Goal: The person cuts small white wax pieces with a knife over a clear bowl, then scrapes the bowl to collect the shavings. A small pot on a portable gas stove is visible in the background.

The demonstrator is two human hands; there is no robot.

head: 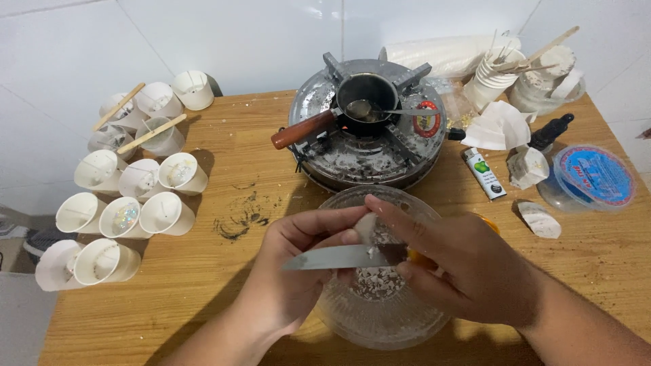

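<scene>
Wooden table (224,285) filled the view, and everything on it can be placed from the round metal stove (369,129) at its far middle. On that stove sat a small dark pot (366,102) with a brown handle and a spoon resting in it. Far to the stove's left lay a cluster of white cups (129,196), most tipped on their sides, some with wicks and wooden sticks. To its right stood a stack of cups (491,78), a blue-lidded tub (593,176), a lighter (483,173) and loose white chunks (539,220). Just in front of the stove stood a clear glass bowl (380,305) with pale shavings on its bottom. Over that bowl the left hand (291,271) was closed on a small white wax piece (366,227), pinched at the fingertips, while the right hand (468,271) gripped a knife (332,257), its blade lying flat and pointing left against the piece. The step in hand looked like shaving wax into the bowl; the next stroke would call for a firm pinch and fingertips kept off the edge. The piece looked matte, chalky and mostly hidden by the fingers.
</scene>
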